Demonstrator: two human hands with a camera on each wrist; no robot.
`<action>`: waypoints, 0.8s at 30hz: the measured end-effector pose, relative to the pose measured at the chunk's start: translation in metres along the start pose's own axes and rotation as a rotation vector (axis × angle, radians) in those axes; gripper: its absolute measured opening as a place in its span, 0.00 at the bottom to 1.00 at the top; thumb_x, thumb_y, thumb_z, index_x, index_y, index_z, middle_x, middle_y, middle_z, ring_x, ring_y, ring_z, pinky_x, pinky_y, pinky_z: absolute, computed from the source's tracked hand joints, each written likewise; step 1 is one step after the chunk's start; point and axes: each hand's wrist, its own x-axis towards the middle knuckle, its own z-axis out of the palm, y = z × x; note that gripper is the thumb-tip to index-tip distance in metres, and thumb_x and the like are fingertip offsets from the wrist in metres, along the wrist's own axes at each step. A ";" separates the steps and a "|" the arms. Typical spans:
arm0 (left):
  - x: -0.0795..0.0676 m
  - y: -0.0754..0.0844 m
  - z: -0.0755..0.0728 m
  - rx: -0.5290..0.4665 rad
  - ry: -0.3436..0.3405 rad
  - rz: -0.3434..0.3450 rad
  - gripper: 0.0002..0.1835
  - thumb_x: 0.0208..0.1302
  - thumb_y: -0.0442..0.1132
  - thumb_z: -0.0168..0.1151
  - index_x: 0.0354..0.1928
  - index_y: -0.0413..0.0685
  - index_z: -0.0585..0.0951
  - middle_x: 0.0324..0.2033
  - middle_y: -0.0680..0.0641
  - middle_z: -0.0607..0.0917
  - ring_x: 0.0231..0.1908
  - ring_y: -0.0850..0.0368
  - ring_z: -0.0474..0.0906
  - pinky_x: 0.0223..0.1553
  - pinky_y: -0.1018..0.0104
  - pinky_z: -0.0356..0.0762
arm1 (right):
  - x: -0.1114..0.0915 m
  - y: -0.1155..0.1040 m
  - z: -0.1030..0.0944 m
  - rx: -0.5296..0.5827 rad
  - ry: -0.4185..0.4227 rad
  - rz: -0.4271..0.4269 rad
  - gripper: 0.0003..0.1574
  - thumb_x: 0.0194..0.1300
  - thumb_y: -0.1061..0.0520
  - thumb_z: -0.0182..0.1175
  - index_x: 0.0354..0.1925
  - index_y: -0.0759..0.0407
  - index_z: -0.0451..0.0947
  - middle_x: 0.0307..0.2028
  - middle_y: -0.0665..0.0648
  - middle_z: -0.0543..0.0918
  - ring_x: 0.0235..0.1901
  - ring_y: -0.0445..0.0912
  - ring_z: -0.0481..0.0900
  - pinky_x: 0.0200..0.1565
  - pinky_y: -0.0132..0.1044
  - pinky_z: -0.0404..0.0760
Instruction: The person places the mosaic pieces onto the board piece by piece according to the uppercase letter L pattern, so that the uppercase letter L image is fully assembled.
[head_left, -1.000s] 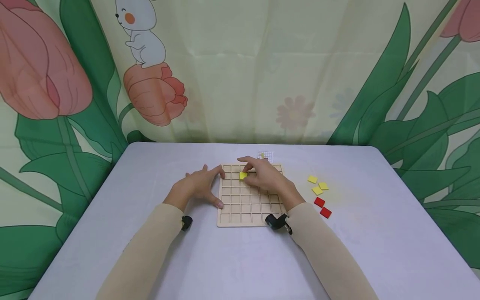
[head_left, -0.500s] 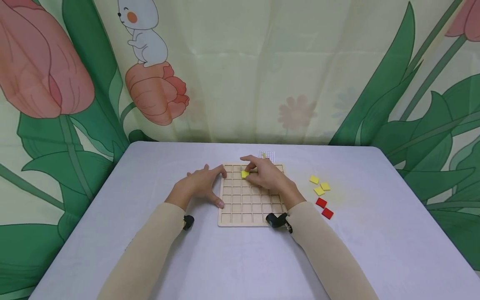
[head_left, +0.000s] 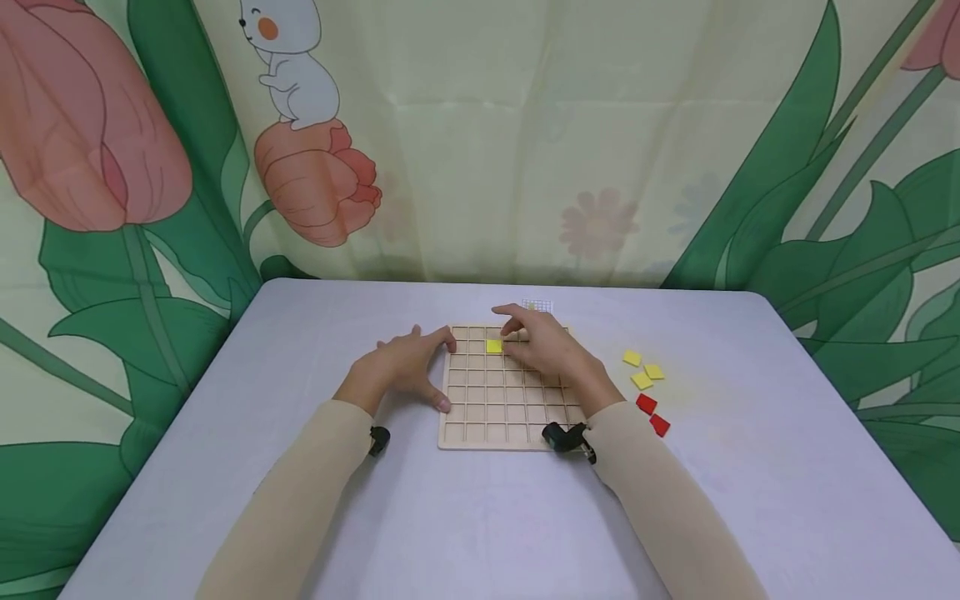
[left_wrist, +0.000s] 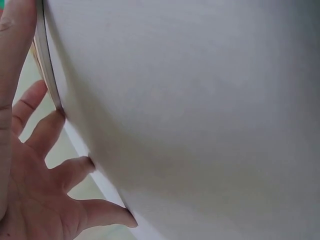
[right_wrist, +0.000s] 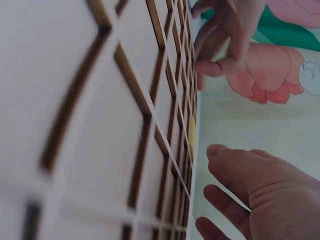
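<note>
A wooden grid board (head_left: pixel 476 413) lies flat on the table, and a yellow square tile (head_left: pixel 494 346) fills one cell of its second row from the back. My left hand (head_left: pixel 406 365) spreads along the board's left side, index fingertip and thumb at that edge. In the left wrist view, the other fingers of the left hand (left_wrist: pixel 40 197) touch the white cloth. My right hand (head_left: pixel 553 348) hovers over the board just right of the yellow tile. Seen from the right wrist, the fingers of the right hand (right_wrist: pixel 272 192) are apart and hold nothing.
To the right of the board lie three loose yellow tiles (head_left: pixel 641 381) and two red tiles (head_left: pixel 647 403). A small printed grid card (head_left: pixel 540 305) sits behind the board, partly hidden by the right hand. A patterned curtain (head_left: pixel 480 167) hangs beyond the table's far edge.
My right hand has let go of the yellow tile, which now lies square in its cell, and has drawn slightly right. The left hand keeps its place at the board's edge.
</note>
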 end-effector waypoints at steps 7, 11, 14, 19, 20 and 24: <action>-0.001 0.001 -0.001 -0.017 -0.009 0.008 0.52 0.32 0.67 0.85 0.61 0.69 0.66 0.67 0.36 0.73 0.67 0.33 0.70 0.61 0.15 0.56 | -0.028 0.006 -0.035 -0.056 0.040 -0.022 0.38 0.70 0.60 0.66 0.74 0.55 0.66 0.52 0.61 0.86 0.61 0.57 0.79 0.65 0.58 0.73; -0.001 0.001 -0.003 -0.030 -0.015 0.012 0.52 0.32 0.66 0.85 0.61 0.68 0.66 0.70 0.36 0.71 0.71 0.30 0.65 0.62 0.15 0.54 | -0.046 0.010 -0.051 -0.096 0.064 -0.015 0.39 0.69 0.60 0.67 0.74 0.55 0.67 0.52 0.62 0.86 0.61 0.58 0.78 0.64 0.60 0.72; -0.001 -0.001 -0.002 -0.032 -0.019 0.010 0.52 0.31 0.67 0.86 0.61 0.69 0.66 0.72 0.36 0.69 0.74 0.30 0.61 0.63 0.16 0.53 | -0.058 0.015 -0.059 -0.131 0.077 -0.012 0.38 0.69 0.59 0.67 0.73 0.54 0.67 0.52 0.62 0.86 0.61 0.58 0.77 0.65 0.60 0.71; 0.000 -0.003 -0.001 -0.023 -0.025 -0.010 0.52 0.30 0.68 0.85 0.60 0.70 0.66 0.74 0.38 0.68 0.77 0.31 0.55 0.63 0.16 0.54 | -0.076 0.022 -0.063 -0.152 0.098 -0.030 0.36 0.69 0.60 0.67 0.72 0.57 0.69 0.51 0.62 0.85 0.58 0.59 0.79 0.64 0.60 0.72; 0.000 -0.002 -0.001 -0.024 -0.026 -0.012 0.52 0.30 0.67 0.85 0.60 0.70 0.66 0.74 0.38 0.68 0.77 0.31 0.55 0.63 0.16 0.54 | -0.080 0.024 -0.063 -0.156 0.098 -0.025 0.36 0.69 0.60 0.67 0.72 0.57 0.69 0.50 0.61 0.85 0.57 0.59 0.79 0.64 0.60 0.73; 0.001 0.000 -0.001 -0.030 -0.025 -0.005 0.52 0.31 0.67 0.85 0.60 0.70 0.66 0.74 0.38 0.69 0.78 0.32 0.53 0.63 0.16 0.54 | -0.094 0.029 -0.066 -0.172 0.104 0.006 0.36 0.67 0.60 0.68 0.70 0.57 0.70 0.50 0.61 0.84 0.56 0.59 0.80 0.63 0.59 0.74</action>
